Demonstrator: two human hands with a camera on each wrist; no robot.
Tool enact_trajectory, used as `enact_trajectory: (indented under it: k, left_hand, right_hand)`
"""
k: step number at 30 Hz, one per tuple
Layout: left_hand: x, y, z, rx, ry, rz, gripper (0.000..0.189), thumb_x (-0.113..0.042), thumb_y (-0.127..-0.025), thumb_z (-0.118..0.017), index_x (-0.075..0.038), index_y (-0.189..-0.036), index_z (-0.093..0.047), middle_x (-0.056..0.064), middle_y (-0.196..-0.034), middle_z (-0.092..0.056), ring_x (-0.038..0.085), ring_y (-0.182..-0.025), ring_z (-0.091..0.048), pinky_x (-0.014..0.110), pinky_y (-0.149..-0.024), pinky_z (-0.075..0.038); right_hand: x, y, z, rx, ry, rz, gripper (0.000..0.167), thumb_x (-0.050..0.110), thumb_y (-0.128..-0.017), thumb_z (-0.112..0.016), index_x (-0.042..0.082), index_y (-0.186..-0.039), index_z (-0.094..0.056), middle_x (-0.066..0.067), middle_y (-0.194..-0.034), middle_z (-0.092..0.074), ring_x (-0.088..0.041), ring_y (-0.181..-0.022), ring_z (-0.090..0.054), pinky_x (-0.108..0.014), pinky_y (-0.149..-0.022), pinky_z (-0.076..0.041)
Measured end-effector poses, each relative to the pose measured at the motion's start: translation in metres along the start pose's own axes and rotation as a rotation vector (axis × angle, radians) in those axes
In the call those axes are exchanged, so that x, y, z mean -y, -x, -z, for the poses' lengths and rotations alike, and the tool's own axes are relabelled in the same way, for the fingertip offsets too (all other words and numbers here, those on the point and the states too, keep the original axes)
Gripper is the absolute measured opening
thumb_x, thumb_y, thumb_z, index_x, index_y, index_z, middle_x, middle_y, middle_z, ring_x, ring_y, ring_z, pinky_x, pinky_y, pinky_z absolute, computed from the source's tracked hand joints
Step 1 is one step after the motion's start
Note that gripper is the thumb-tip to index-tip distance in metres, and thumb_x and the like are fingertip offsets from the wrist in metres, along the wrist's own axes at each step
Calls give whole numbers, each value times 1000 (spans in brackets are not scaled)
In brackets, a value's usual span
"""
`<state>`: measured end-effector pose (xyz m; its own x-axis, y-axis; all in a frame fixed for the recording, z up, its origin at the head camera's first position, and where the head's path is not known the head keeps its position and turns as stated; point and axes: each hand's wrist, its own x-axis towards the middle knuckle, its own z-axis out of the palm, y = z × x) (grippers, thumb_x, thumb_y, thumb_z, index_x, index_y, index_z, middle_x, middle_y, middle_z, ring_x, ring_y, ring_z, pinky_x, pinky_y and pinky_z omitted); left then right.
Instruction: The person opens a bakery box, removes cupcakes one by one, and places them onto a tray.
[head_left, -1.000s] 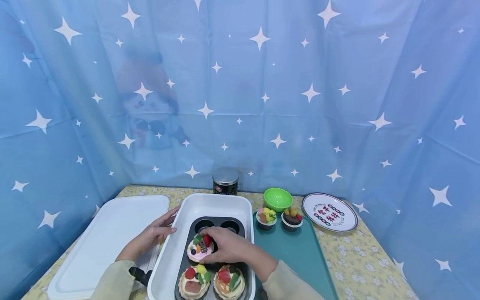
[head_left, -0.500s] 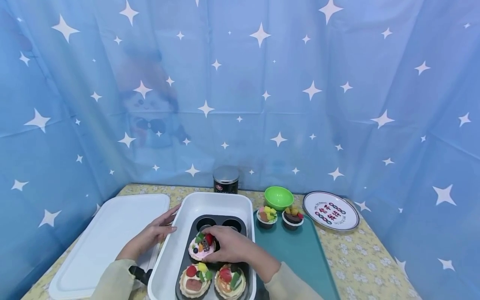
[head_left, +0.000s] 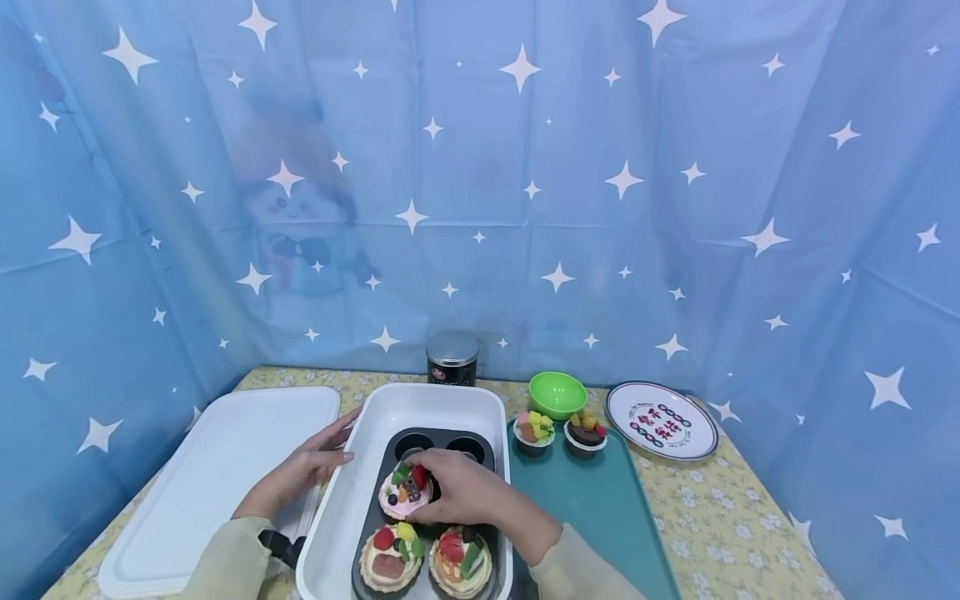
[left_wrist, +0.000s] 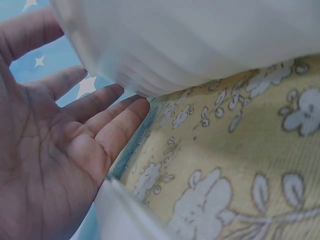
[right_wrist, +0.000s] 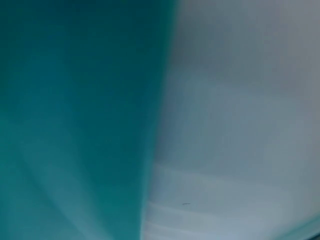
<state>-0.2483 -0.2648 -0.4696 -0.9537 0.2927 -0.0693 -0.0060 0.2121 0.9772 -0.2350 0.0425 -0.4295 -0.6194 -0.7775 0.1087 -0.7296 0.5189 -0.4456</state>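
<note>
My right hand [head_left: 468, 493] pinches a tart [head_left: 405, 493] with pink cream and fruit pieces, thumb on one side and fingers on the other. The tart is at a middle cup of a dark muffin tin [head_left: 435, 437]; whether it is seated is hidden. Two fruit-topped tarts with pale cream, one left [head_left: 390, 560] and one right [head_left: 461, 562], sit in the near cups. The tin lies inside a deep white tub [head_left: 408, 404]. My left hand [head_left: 300, 471] rests its extended fingers against the tub's left side; the left wrist view shows its palm [left_wrist: 40, 145] beside the tub wall [left_wrist: 190, 45].
A flat white lid [head_left: 225, 483] lies left. On the right, two cupcakes, one yellow-topped [head_left: 534, 429] and one chocolate [head_left: 585, 435], stand on a teal tray [head_left: 592, 508]. Behind are a green bowl [head_left: 557, 396], a printed plate [head_left: 660, 421] and a dark can [head_left: 452, 362]. The right wrist view is blurred.
Both hands keep nearly the same positions, the right still holding the pink tart. The whole head view has shifted very slightly.
</note>
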Motion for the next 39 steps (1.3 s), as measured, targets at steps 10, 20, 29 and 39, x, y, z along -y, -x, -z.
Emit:
enact_trajectory:
  k: [10,20,29,39]
  left_hand:
    - [-1,0,2,-1,-10,-1,80,-25,-94,-64,-31,-162,-22,20,-163,-24,39,-135,-44,31,-79,-46]
    - [-1,2,2,-7,-15,5,80,-25,-93,-64,-31,-162,-23,20,-164,-23,40,-140,-38,33,-86,-45]
    - [3,1,3,28,-12,9,81,-26,-95,-62,-27,-163,-18,22,-164,-21,31,-123,-53,30,-79,-48]
    - [2,-1,4,40,-21,-35,79,-27,-97,-61,-28,-163,-18,20,-163,-24,39,-127,-50,32,-88,-48]
  right_hand:
    - [1,4,5,-95,-96,16,68,51,-87,-76,20,-143,-53,7,-134,-59,-7,-120,-56,-29,-98,-49]
    - [0,5,4,-83,-112,10,70,56,-87,-73,23,-144,-53,9,-136,-58,-8,-124,-54,-31,-102,-48]
    - [3,9,7,-133,-141,22,68,54,-87,-74,25,-144,-52,11,-134,-58,-5,-118,-56,-30,-97,-50]
    - [-5,30,45,-262,-139,58,68,48,-85,-79,20,-142,-53,7,-125,-61,-8,-107,-60,-35,-89,-54]
